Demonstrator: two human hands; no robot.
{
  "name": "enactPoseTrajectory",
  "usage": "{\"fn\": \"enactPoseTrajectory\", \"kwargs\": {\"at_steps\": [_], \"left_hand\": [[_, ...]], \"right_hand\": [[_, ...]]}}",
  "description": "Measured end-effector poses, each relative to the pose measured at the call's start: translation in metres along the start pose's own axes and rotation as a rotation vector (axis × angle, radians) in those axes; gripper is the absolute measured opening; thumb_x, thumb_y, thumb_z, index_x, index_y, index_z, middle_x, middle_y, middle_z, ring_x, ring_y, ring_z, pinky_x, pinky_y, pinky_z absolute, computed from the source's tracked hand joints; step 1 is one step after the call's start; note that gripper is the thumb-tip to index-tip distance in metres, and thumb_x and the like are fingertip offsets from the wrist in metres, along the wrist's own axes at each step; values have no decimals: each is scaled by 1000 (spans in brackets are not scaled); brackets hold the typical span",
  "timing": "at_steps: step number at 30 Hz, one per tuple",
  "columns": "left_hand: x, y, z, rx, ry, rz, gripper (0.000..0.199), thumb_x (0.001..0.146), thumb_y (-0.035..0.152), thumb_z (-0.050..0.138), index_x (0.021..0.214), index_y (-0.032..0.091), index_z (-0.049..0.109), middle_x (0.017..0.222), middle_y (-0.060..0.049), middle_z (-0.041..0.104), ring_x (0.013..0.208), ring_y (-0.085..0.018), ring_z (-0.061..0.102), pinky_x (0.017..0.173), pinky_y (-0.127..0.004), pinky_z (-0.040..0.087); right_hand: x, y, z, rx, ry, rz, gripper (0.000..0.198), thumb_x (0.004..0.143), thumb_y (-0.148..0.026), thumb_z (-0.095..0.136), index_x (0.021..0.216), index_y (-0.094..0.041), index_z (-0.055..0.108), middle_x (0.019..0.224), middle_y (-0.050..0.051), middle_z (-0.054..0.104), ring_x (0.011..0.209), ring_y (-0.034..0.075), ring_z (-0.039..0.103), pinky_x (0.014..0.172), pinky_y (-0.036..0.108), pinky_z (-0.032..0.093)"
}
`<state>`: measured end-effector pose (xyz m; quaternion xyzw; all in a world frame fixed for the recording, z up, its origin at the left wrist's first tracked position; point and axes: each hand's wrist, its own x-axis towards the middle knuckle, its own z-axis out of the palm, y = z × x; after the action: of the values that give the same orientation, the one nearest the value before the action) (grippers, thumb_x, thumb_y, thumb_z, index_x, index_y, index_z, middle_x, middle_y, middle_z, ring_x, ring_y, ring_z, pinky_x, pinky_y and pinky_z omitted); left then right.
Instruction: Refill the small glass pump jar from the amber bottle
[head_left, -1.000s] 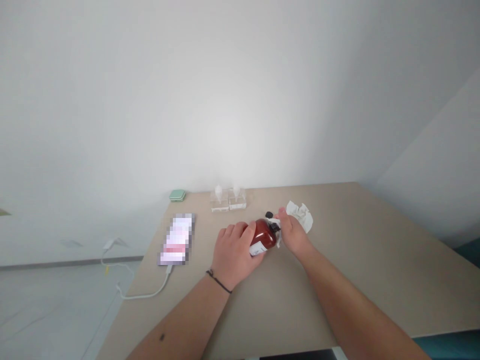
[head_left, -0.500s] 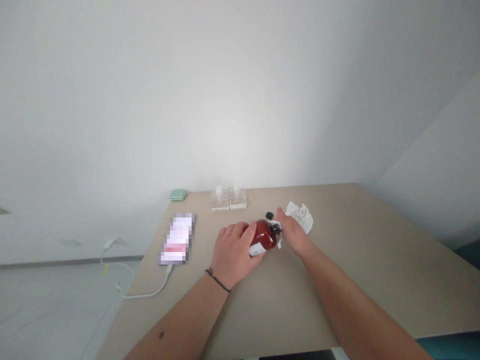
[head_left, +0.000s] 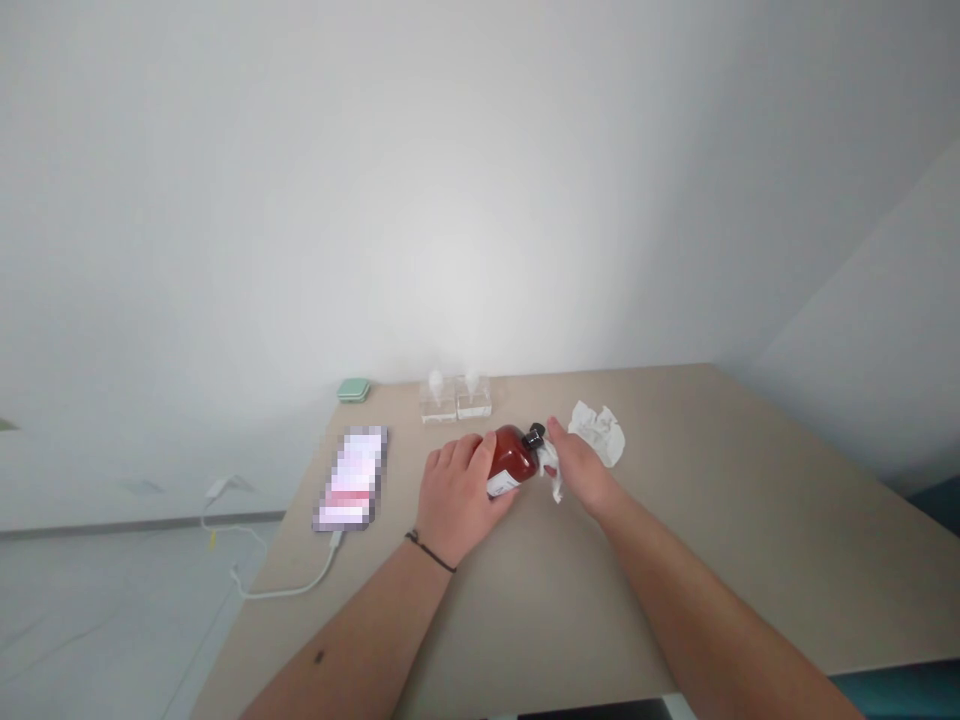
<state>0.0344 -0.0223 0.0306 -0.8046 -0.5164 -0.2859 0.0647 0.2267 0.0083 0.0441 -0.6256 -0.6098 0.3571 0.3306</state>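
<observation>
While the left hand (head_left: 456, 488) kept its fingers wrapped around the tilted red-brown bottle (head_left: 514, 452) over the bench (head_left: 540, 600), the bottle had shifted leftward, apparently freeing its black neck (head_left: 532, 439) from the tissue (head_left: 551, 462) gripped in the right hand's (head_left: 583, 470) fingers.

From afar, I made out a tan table (head_left: 750, 540) that carried, taken from its middle, a blurred phone (head_left: 351, 480) at nine o'clock, a green case (head_left: 353, 390) at ten, two clear containers (head_left: 474, 402) at eleven, and a crumpled tissue (head_left: 602, 438) at one.
</observation>
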Motion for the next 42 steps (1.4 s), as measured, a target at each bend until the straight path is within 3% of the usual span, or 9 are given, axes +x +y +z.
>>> {"fn": "enactPoseTrajectory", "kwargs": {"at_steps": [7, 10, 14, 20, 24, 28, 32, 42], "left_hand": [[1, -11, -2, -224, 93, -64, 68, 73, 39, 77, 129, 17, 45, 122, -15, 63, 111, -32, 59, 94, -48, 47], [1, -14, -4, -409, 92, -164, 69, 71, 38, 78, 128, 18, 45, 121, -13, 62, 111, -30, 60, 95, -47, 48], [2, -16, -5, -660, 65, -320, 69, 70, 38, 79, 128, 19, 45, 121, -11, 62, 110, -28, 62, 95, -44, 49], [5, -18, -4, -882, 17, -470, 61, 71, 33, 78, 121, 20, 47, 113, -8, 66, 100, -25, 66, 87, -39, 52], [6, -19, -3, -936, -3, -531, 59, 71, 34, 77, 120, 20, 48, 110, -7, 68, 96, -24, 67, 82, -38, 52], [5, -19, 0, -959, -27, -532, 59, 70, 35, 77, 119, 20, 48, 109, -7, 68, 95, -24, 67, 83, -38, 52], [4, -21, 4, -978, -29, -495, 58, 70, 36, 77, 118, 20, 49, 107, -6, 69, 94, -24, 67, 85, -40, 51], [2, -22, 5, -980, -67, -471, 58, 72, 35, 76, 120, 20, 48, 108, -6, 68, 95, -24, 66, 87, -40, 50]], "right_hand": [[-1, -1, 0, -159, 50, -75, 60, 93, -60, 27, 57, -21, 55, 53, 0, 53, 57, 18, 53, 56, 29, 32], [0, 2, 3, -299, -18, -125, 52, 93, -56, 36, 63, -21, 60, 57, -1, 54, 58, 17, 52, 54, 28, 28], [3, 6, 5, -363, -62, -132, 51, 94, -52, 35, 76, -22, 72, 64, 2, 64, 65, 18, 58, 58, 27, 32], [14, 14, -9, -387, 148, -121, 37, 93, -40, 41, 93, -21, 73, 83, 4, 71, 76, 20, 61, 67, 29, 38], [24, 25, -19, -504, 292, -101, 33, 86, -24, 45, 109, -20, 69, 103, 8, 69, 86, 20, 61, 78, 31, 41], [33, 34, -16, -658, 254, -144, 40, 84, -22, 50, 122, -19, 64, 117, 13, 64, 104, 25, 59, 91, 36, 40], [37, 33, -3, -757, 182, -188, 42, 87, -26, 51, 127, -25, 61, 125, 12, 63, 113, 31, 56, 94, 43, 36], [41, 29, 4, -829, 143, -214, 32, 93, -28, 48, 118, -24, 67, 116, 11, 70, 109, 29, 60, 94, 44, 31]]}}
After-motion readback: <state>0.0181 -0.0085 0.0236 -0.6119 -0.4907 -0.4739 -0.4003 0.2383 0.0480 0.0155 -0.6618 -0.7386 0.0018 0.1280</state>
